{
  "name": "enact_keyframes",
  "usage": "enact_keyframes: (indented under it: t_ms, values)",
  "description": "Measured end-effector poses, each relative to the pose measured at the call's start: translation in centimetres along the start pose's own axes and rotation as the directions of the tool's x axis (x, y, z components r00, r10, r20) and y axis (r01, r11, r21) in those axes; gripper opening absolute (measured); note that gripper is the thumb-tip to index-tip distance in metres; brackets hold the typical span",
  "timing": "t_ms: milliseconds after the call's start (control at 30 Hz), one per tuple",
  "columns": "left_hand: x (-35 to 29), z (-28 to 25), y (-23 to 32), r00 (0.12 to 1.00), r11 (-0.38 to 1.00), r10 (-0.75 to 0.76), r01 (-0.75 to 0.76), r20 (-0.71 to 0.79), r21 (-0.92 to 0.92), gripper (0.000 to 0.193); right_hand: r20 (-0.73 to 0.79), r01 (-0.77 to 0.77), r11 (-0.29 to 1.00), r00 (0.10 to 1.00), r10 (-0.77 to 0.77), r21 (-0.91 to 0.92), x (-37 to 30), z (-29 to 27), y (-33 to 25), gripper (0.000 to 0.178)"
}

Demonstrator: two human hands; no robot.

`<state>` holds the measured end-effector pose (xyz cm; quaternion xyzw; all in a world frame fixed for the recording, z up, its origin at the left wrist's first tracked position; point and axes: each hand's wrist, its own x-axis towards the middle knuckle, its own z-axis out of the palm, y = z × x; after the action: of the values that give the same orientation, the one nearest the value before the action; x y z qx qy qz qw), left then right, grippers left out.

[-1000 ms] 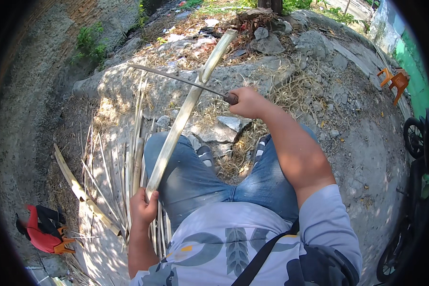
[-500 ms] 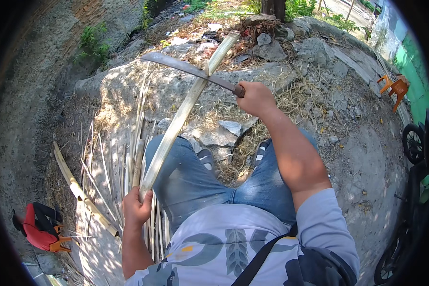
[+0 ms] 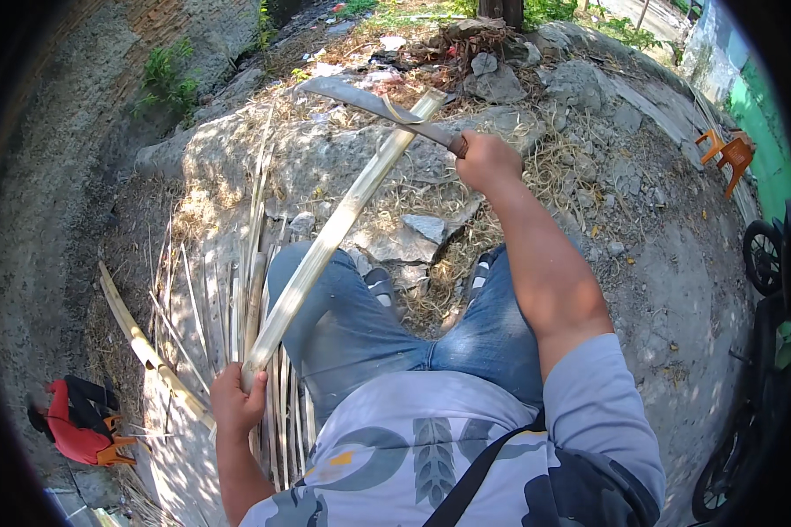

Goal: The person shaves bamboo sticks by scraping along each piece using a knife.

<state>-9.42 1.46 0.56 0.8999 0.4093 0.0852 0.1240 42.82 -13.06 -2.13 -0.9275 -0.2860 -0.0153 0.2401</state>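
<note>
My left hand is closed around the lower end of a long pale bamboo strip, which slants up and away to the right over my left thigh. In my right hand is the dark handle of a machete. Its broad blade points to the left and lies across the strip near the far end. A thin curled shaving stands up at the blade. Beside my left leg several narrow bamboo strips lie fanned out on the ground.
A split bamboo length lies farther left. Someone in a red top sits on an orange chair at lower left. Rocks and a tree trunk stand ahead. Orange chairs and a motorcycle are at right.
The machete has slid toward the strip's far end, and a shaving now curls over the blade. My left hand and the strip's held end have shifted slightly down and left.
</note>
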Motion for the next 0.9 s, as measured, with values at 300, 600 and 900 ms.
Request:
enact_keyframes:
  t_ms: [300, 600, 900]
  values:
    - [0.0, 1.7, 1.5, 0.998, 0.994, -0.058, 0.054, -0.034, -0.092, 0.035, 0.105, 0.570, 0.819, 0.821, -0.562, -0.074, -3.1, 1.2, -3.5, 0.016]
    - [-2.7, 0.6, -2.6, 0.984, 0.996, 0.026, -0.041, -0.178, -0.085, 0.033, 0.016, -0.084, 0.991, 0.996, 0.083, 0.100, 1.1, 0.0, 2.3, 0.019]
    - [-0.7, 1.6, -1.9, 0.985, 0.991, -0.026, 0.003, -0.169, -0.131, 0.036, 0.010, -0.051, 0.940, 0.999, 0.050, 0.338, 0.7, 0.3, 1.4, 0.027]
